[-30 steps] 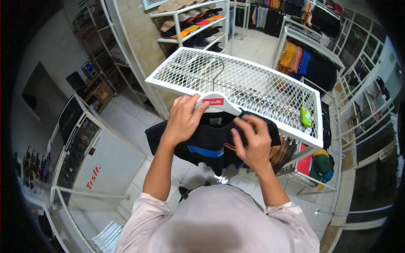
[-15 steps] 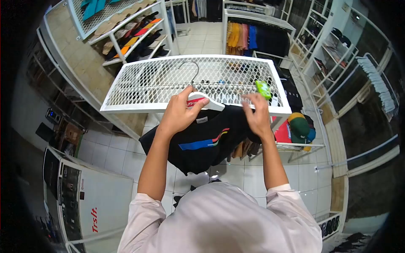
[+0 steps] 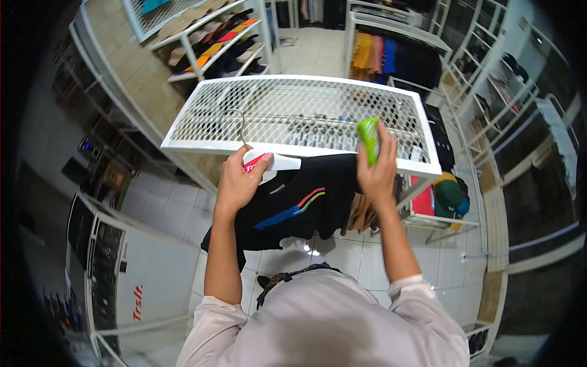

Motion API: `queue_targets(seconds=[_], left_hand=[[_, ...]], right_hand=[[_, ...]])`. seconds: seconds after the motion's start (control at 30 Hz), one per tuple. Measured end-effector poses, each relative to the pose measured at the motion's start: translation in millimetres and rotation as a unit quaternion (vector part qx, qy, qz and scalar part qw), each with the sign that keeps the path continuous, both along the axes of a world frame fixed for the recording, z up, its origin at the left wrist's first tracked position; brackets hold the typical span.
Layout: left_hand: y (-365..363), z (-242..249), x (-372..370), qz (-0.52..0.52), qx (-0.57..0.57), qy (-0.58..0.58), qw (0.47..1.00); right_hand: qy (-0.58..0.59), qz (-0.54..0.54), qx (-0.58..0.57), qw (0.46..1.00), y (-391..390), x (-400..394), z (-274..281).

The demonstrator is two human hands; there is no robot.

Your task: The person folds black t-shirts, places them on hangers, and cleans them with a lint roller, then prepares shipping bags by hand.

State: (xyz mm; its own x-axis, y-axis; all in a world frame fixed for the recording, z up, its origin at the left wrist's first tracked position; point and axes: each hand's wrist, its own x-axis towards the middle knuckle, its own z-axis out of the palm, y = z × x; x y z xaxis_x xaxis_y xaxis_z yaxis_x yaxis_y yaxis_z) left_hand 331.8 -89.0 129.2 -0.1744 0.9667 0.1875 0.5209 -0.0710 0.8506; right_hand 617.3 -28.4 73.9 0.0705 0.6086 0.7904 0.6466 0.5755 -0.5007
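Note:
My left hand (image 3: 242, 180) is closed round the neck of a white clothes hanger (image 3: 282, 161) with a red label and a metal hook. From the hanger droops a black T-shirt (image 3: 330, 189), slanting down to the left, its chest printed with a blue, red, yellow and green stripe. A small bright green packet (image 3: 370, 140) is gripped upright in my right hand (image 3: 379, 168), just over the front edge of the white mesh-topped rack (image 3: 275, 146). The shirt's right shoulder reaches up to that hand's fingers.
Brown garments (image 3: 361, 214) hang below the rack's right end. Caps (image 3: 448, 194) sit on a low stand to the right. A shelf of hats (image 3: 211, 55) stands at the back left, coloured clothes (image 3: 373, 54) hang at the back, and a white cabinet (image 3: 156, 275) is at lower left.
My right hand has taken the green packet off the mesh top and holds it. The hanger and T-shirt have shifted left and down in view with my left hand.

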Motion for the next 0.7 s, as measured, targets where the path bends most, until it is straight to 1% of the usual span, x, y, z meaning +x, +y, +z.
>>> queue_targets(seconds=[0.03, 0.07, 0.13, 0.2, 0.23, 0.27, 0.33, 0.37, 0.4, 0.43, 0.47, 0.53, 0.6, 0.63, 0.67, 0.7], left_hand=[[-5, -6, -11, 0.015, 0.006, -0.019, 1.0], [-12, -9, -22, 0.03, 0.012, -0.036, 0.999], [-29, -10, -39, 0.053, 0.028, -0.048, 0.997], [-49, -13, -57, 0.054, 0.061, -0.074, 0.994], [-61, -9, -65, 0.074, 0.06, -0.084, 0.992], [-72, -11, -79, 0.087, 0.067, -0.082, 0.991], [-98, -19, -112, 0.17, 0.074, -0.057, 0.981], [-112, -21, -126, 0.189, 0.066, -0.095, 0.975], [-125, -22, -140, 0.206, 0.071, -0.099, 0.971], [-138, -22, -153, 0.219, 0.072, -0.123, 0.965], [-149, -22, -163, 0.232, 0.072, -0.146, 0.959], [-162, -20, -177, 0.26, 0.063, -0.15, 0.952], [-164, -20, -191, 0.26, 0.078, -0.137, 0.952], [-168, -12, -194, 0.259, 0.066, -0.128, 0.955], [-169, -16, -204, 0.243, 0.084, -0.131, 0.958], [-172, -14, -210, 0.245, 0.085, -0.128, 0.957]], right_hand=[[0.0, 0.036, 0.003, 0.999, -23, -27, 0], [-0.028, 0.063, 0.014, 0.998, -41, -50, -5], [-0.047, 0.164, 0.022, 0.985, -62, -94, -20], [-0.079, 0.172, 0.057, 0.98, -57, -122, -35], [-0.073, 0.158, 0.062, 0.983, -46, -127, -44], [-0.053, 0.111, 0.065, 0.99, -35, -134, -51], [-0.013, 0.032, -0.058, 0.998, -17, -142, -57], [0.008, 0.02, -0.081, 0.997, -12, -142, -60], [0.027, 0.009, -0.103, 0.994, -10, -145, -60], [0.053, 0.026, -0.06, 0.996, -15, -156, -54], [0.049, 0.041, -0.059, 0.996, -22, -171, -49], [0.009, 0.137, 0.004, 0.99, -62, -213, -25], [-0.02, 0.293, 0.027, 0.956, -96, -256, -25], [-0.043, 0.338, 0.035, 0.94, -108, -276, -29], [-0.065, 0.363, 0.062, 0.927, -112, -294, -34], [-0.071, 0.343, 0.073, 0.934, -103, -304, -44]])
